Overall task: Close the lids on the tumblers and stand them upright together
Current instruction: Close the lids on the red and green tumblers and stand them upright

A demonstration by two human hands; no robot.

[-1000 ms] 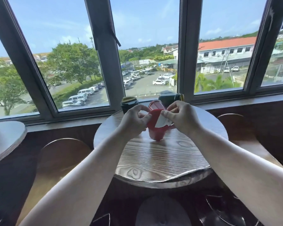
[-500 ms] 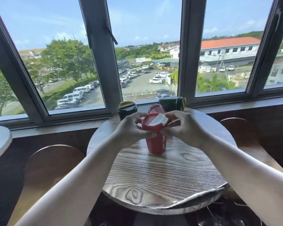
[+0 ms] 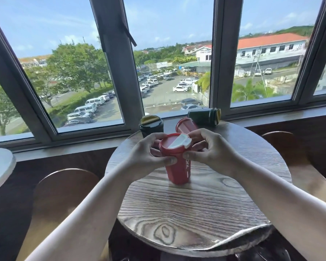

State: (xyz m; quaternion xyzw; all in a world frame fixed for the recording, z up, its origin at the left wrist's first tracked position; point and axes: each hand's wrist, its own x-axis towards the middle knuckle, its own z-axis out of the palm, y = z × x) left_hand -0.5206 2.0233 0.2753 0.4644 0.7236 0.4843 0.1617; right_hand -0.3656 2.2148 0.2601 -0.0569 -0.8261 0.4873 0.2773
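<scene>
Round wooden table (image 3: 205, 204): both hands (image 3: 147, 157) grip upright red tumbler (image 3: 178, 166), lid shut.

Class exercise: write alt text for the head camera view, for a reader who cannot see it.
Two bare hands, left hand and right hand, grip the lid of an upright red tumbler on a round wooden table by a window. Behind it are an upright dark tumbler, a second red tumbler and a dark tumbler lying on its side.
</scene>
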